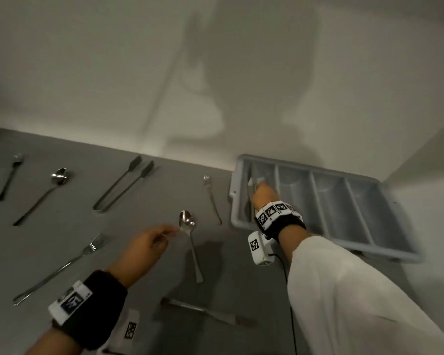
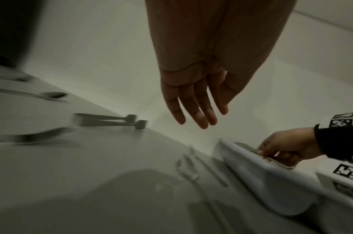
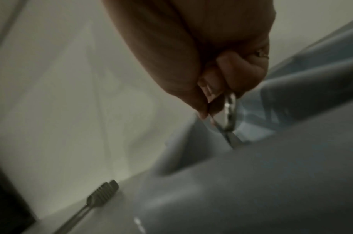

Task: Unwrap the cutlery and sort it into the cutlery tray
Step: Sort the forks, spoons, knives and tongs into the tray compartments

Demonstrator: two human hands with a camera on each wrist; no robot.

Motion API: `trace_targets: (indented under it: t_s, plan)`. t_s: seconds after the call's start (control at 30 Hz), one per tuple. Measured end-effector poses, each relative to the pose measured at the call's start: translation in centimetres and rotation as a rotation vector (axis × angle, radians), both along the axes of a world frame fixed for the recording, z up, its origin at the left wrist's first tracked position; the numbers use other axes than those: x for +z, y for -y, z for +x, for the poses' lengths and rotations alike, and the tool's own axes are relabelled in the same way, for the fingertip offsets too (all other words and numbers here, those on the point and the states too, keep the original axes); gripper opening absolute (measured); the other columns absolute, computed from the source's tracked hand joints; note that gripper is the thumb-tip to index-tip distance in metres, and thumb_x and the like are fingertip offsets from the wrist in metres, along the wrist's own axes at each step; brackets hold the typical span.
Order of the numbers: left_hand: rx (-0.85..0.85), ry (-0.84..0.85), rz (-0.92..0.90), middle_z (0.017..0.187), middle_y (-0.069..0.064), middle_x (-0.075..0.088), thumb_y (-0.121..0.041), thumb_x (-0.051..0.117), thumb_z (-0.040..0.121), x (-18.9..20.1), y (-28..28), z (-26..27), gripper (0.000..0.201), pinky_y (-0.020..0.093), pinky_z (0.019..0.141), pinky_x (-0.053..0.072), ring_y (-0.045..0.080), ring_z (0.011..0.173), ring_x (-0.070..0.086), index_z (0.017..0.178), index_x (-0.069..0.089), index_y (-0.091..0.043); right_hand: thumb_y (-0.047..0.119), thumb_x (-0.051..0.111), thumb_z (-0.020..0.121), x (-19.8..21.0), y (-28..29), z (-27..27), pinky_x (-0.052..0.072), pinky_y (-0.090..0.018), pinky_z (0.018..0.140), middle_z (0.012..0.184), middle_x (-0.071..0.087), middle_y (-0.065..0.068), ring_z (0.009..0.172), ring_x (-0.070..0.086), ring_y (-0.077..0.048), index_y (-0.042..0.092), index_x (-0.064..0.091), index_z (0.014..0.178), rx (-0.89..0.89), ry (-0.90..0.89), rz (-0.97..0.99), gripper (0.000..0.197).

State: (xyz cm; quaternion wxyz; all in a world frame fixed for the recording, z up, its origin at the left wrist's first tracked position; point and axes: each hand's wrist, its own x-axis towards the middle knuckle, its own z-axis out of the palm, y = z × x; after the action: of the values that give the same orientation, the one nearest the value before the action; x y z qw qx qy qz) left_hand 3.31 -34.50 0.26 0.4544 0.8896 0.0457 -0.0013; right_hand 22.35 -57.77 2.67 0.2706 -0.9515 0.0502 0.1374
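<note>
The grey-blue cutlery tray [image 1: 305, 168] lies at the right of the grey table, with four long compartments. My right hand [image 1: 260, 190] is over its leftmost compartment and pinches a thin metal piece of cutlery [image 3: 229, 114] that hangs into that compartment; its type is unclear. The same tray [image 3: 251, 190] fills the lower right of the right wrist view. My left hand [image 1: 169, 233] hovers over the table beside a spoon [image 1: 187, 221]. Its fingers [image 2: 199, 117] are straight and hold nothing.
Loose cutlery lies across the table: a small fork [image 1: 212, 198] beside the tray, a large fork [image 1: 87, 252], two knives [image 1: 128, 183], a second spoon [image 1: 57, 180], a small spoon [image 1: 13, 170] and a knife [image 1: 203, 311] near me. A pale wall runs behind.
</note>
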Motion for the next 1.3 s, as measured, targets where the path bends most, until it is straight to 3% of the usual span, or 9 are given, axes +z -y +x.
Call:
trace_targets:
  t_s: [0.1,0.2,0.27,0.53,0.67,0.77,0.93,1.07,1.3]
  plan:
    - [0.076,-0.048,-0.016,0.099,-0.008,0.07,0.005,0.052,0.086,-2.4,-4.2,-5.1,0.051,-0.012,0.075,0.035,-0.031,0.084,0.05,0.081,0.058,-0.046,0.039,0.027,0.093,-3.3,-0.4,2.0,0.043,-0.042,0.099,0.124,0.058,-0.014,0.112,0.056,-0.035,0.006,0.049,0.123,0.027,-0.179,-0.096,0.049]
    - [0.154,-0.11,0.031,0.086,-0.04,0.066,0.006,0.056,0.083,-4.3,-7.7,-9.0,0.073,-0.011,0.075,0.036,-0.032,0.083,0.051,0.083,0.055,-0.068,0.048,0.05,0.074,-5.7,-0.4,2.9,0.045,-0.044,0.093,0.111,0.067,-0.008,0.102,0.062,-0.032,0.019,0.052,0.12,0.123,-0.215,-0.278,0.054]
    - [0.213,-0.116,0.046,0.079,-0.024,0.071,0.006,0.057,0.082,-5.0,-9.2,-10.6,0.08,-0.011,0.074,0.036,-0.03,0.081,0.053,0.085,0.048,-0.074,0.044,0.05,0.075,-5.1,-0.6,1.7,0.043,-0.043,0.097,0.115,0.063,-0.002,0.108,0.06,-0.032,0.027,0.058,0.113,0.173,-0.22,-0.267,0.043]
    - [0.167,-0.127,0.081,0.089,-0.003,0.068,0.005,0.053,0.085,-5.0,-9.3,-8.9,0.047,-0.013,0.072,0.034,-0.033,0.079,0.051,0.084,0.053,-0.042,0.013,0.046,0.087,-3.7,-2.1,-1.2,0.051,-0.04,0.086,0.112,0.063,-0.02,0.098,0.061,-0.037,0.005,0.062,0.101,-0.029,0.117,-0.061,0.024]
    - [0.114,-0.156,0.093,0.092,0.0,0.066,0.002,0.051,0.087,-5.1,-9.1,-7.3,0.032,-0.007,0.071,0.039,-0.002,0.083,0.064,0.096,0.06,-0.027,0.015,0.048,0.089,-1.8,-4.2,-8.6,0.043,-0.031,0.068,0.092,0.06,-0.009,0.078,0.057,-0.026,0.01,0.057,0.088,0.053,0.414,0.089,0.011]
    - [0.121,-0.131,0.129,0.092,0.0,0.067,0.0,0.052,0.087,-4.9,-9.2,-6.5,0.024,0.007,0.072,0.041,0.013,0.084,0.061,0.103,0.066,-0.014,0.019,0.054,0.088,-4.1,-6.2,-12.4,0.042,-0.029,0.066,0.09,0.06,-0.008,0.077,0.058,-0.023,0.01,0.057,0.087,0.2,0.308,0.098,0.01]
    - [0.224,-0.106,0.146,0.086,0.007,0.066,0.008,0.054,0.082,-5.3,-10.9,-6.5,0.025,-0.007,0.069,0.037,0.024,0.082,0.062,0.094,0.068,-0.008,0.03,0.06,0.085,-9.8,-9.5,-14.9,0.044,-0.037,0.088,0.114,0.055,-0.013,0.104,0.054,-0.03,0.005,0.056,0.106,0.256,0.066,-0.016,0.033]
    - [0.388,-0.139,0.303,0.103,0.022,0.064,0.001,0.064,0.076,-6.7,-15.0,-7.2,0.02,0.04,0.089,0.046,0.04,0.094,0.061,0.095,0.067,-0.004,0.019,0.054,0.089,-11.5,-11.3,-15.2,0.045,-0.04,0.092,0.122,0.052,-0.012,0.111,0.051,-0.03,0.005,0.054,0.11,0.188,0.026,-0.126,0.025]
    - [0.374,-0.467,0.574,0.113,0.023,0.057,-0.027,0.062,0.082,-8.6,-19.3,-8.7,0.028,0.047,0.099,0.04,0.043,0.107,0.051,0.099,0.064,-0.006,0.016,0.049,0.089,-11.2,-12.6,-14.8,0.049,-0.038,0.086,0.111,0.063,-0.015,0.104,0.06,-0.033,0.003,0.052,0.109,0.058,-0.068,-0.185,0.024]
